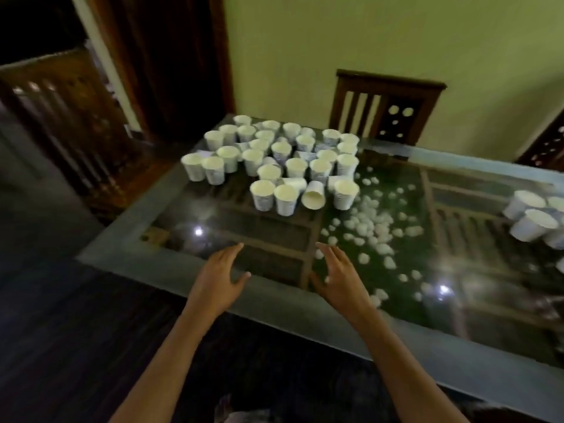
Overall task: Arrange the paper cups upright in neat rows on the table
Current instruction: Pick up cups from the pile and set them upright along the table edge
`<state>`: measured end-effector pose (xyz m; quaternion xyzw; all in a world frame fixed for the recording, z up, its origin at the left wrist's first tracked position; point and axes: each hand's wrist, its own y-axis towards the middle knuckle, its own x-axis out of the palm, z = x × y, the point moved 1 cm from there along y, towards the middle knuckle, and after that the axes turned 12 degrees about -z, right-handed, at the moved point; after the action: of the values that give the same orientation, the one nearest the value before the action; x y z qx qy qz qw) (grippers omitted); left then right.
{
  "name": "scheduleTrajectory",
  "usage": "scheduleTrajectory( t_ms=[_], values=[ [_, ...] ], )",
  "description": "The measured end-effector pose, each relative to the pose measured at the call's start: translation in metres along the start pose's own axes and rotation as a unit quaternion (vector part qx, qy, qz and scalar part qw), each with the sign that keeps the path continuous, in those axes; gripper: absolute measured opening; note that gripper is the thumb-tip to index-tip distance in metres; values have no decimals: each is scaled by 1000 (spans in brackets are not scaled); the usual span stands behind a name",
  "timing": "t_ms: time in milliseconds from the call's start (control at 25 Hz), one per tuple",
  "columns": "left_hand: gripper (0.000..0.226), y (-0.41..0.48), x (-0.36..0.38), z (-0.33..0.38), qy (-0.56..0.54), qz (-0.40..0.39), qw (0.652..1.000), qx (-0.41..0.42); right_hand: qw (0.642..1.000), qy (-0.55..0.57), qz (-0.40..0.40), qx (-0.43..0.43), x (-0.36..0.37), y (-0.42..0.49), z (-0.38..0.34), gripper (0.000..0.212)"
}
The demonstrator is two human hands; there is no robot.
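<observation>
Fingers straight: left hand, right hand | paper cups tapered | table glossy glass

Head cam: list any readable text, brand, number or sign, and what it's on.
None readable.
Cups: bluish print on the walls, too blurred to read.
Table, chair, wall: no text visible.

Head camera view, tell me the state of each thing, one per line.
Cluster of white paper cups, mostly upright, rows uneven.
White paper cup at the cluster's front, lying on its side.
Left hand, open, holding nothing.
Right hand, open, holding nothing.
Small white lumps, scattered.
</observation>
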<state>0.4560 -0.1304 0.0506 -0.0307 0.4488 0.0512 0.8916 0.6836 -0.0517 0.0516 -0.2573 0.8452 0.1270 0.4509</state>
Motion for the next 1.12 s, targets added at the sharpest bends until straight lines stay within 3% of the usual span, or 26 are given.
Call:
scheduleTrajectory(
  t_ms=[160,520,880,1120],
  values=[
    [61,-25,-64,-81,0,42,998,-46,999,2,-20,-29,57,55,-83,59],
    [57,-24,-185,-229,-10,45,996,-82,995,49,-50,-66,164,165,-231,56],
    [52,73,-207,-313,2,8,998,-61,994,61,-87,-18,197,276,-250,63],
    [53,175,-210,-339,-4,-57,997,-43,990,97,-75,70,200,348,-232,58]
  ],
)
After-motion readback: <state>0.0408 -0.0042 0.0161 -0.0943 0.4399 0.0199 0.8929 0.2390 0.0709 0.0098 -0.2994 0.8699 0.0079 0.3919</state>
